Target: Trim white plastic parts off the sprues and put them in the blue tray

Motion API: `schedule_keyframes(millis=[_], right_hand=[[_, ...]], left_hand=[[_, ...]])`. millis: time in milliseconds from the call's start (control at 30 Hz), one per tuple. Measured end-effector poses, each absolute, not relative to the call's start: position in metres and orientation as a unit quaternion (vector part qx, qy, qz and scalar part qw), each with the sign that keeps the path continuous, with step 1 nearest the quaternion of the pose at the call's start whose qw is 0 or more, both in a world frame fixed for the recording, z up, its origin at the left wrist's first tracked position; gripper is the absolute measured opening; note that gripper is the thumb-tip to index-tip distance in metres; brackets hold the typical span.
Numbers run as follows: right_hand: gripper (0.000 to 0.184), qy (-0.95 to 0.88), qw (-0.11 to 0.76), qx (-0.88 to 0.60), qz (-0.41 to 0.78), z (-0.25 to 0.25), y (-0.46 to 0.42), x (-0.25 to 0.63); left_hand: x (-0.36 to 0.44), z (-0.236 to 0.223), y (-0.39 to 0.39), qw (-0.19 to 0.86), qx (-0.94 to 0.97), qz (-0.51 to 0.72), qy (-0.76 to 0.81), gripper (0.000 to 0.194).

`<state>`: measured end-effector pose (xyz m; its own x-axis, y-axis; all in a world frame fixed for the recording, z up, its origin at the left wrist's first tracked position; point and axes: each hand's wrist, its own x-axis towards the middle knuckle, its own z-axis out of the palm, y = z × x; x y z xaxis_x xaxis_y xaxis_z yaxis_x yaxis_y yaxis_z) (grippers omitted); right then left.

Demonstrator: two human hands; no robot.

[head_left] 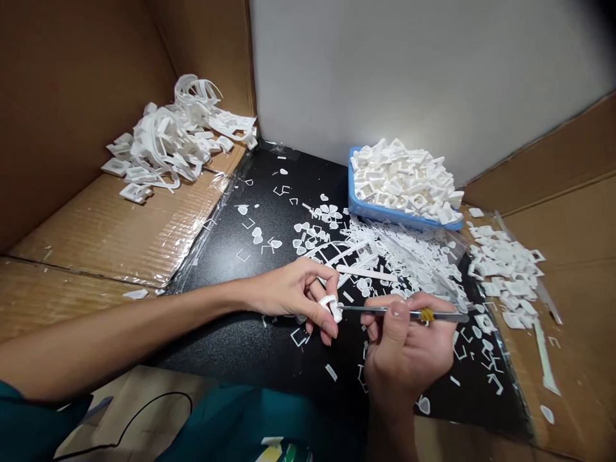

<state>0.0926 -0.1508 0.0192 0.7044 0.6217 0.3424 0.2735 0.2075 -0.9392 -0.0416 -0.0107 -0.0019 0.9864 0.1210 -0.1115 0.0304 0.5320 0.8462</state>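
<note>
Between the thumb and fingers of my left hand [301, 292] is a small white frame-like plastic piece [331, 308] with an opening in it. My right hand [409, 346] grips a slim metal hand tool [370, 309] with a yellow band round its handle. The tool's tip meets the right side of the white piece; its exact shape is too small to tell. Both hands are above the black work surface [212, 346], with white offcuts [301, 337] scattered beneath and around them.
A blue bin [399, 216] heaped with white pieces stands at the back right. More white pieces [510, 276] lie on cardboard at the right. A tangled pile of white strips and parts [168, 141] rests on cardboard at the left. A pale wall [409, 70] closes off the back.
</note>
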Motion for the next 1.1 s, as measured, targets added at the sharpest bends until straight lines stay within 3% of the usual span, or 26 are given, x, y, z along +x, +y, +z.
schedule_keyframes(millis=[433,700,867,1100], right_hand=[[0.018,-0.369,0.673,-0.631,0.108,0.014,-0.151,0.089],[0.017,-0.314,0.743,-0.565,0.173,0.003,-0.143,0.087],[0.015,-0.301,0.744,-0.572,0.168,0.003,-0.142,0.090],[0.018,-0.301,0.740,-0.581,0.153,0.007,-0.145,0.089]], left_hand=[[-0.042,-0.002,-0.012,0.859,0.504,0.029,0.081,0.035],[-0.039,0.003,-0.014,0.855,0.508,0.056,0.089,0.042],[-0.041,0.005,-0.012,0.853,0.510,0.045,0.096,0.033],[-0.044,0.003,-0.012,0.807,0.574,0.058,0.123,0.044]])
